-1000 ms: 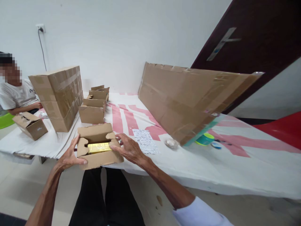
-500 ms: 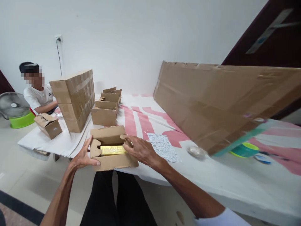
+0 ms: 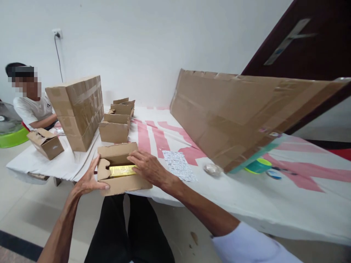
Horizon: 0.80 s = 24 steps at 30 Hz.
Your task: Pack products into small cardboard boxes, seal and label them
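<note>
A small open cardboard box (image 3: 120, 184) sits at the near edge of the white-covered table (image 3: 246, 197), with a shiny gold pack (image 3: 122, 170) lying inside it. My left hand (image 3: 89, 179) grips the box's left end, thumb over the front wall. My right hand (image 3: 146, 168) lies over the right side flap, fingers stretched and pressing it inward over the gold pack. The box's rear lid flap stands open behind.
Several open small boxes (image 3: 114, 128) and a tall taped carton (image 3: 78, 109) stand farther back. A printed sheet (image 3: 179, 166), a tape roll (image 3: 211, 169) and a green tub (image 3: 257, 165) lie right. A big cardboard sheet (image 3: 241, 113) leans over them. A seated person (image 3: 30, 106) works on a box (image 3: 46, 143) at far left.
My right hand has slid left over the box's right flap, folding it down across the opening. My left hand keeps its grip. The camera view swung slightly.
</note>
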Available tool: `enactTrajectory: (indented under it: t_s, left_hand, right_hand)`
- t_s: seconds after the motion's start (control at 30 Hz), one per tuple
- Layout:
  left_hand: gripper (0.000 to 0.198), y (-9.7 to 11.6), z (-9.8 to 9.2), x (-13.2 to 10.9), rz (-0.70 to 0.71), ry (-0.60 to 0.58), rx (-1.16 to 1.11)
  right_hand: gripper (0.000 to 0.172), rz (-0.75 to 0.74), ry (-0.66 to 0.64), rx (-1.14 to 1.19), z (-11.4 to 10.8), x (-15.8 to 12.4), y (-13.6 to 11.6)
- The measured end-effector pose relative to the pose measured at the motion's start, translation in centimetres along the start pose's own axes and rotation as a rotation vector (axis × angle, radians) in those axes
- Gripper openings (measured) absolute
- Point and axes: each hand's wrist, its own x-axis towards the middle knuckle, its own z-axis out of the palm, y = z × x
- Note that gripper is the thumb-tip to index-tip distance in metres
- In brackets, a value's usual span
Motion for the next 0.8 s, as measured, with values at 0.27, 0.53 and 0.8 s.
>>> enactTrajectory:
  t_s: [0.27, 0.53, 0.8]
  left_hand:
    - [0.140, 0.1, 0.1, 0.0, -0.011, -0.025, 0.008]
    - [0.136, 0.3, 0.2, 0.1, -0.048, 0.010, -0.036]
    - [0.137, -1.4, -0.4, 4.1, -0.013, 0.076, -0.073]
  right_hand:
    - [0.036, 0.048, -0.303, 0.218, 0.8, 3.6, 0.4]
    - [0.030, 0.009, -0.240, 0.269, -1.0, 3.9, 0.3]
    - [0.044, 0.058, 0.159, 0.507, -7.0, 3.1, 2.4]
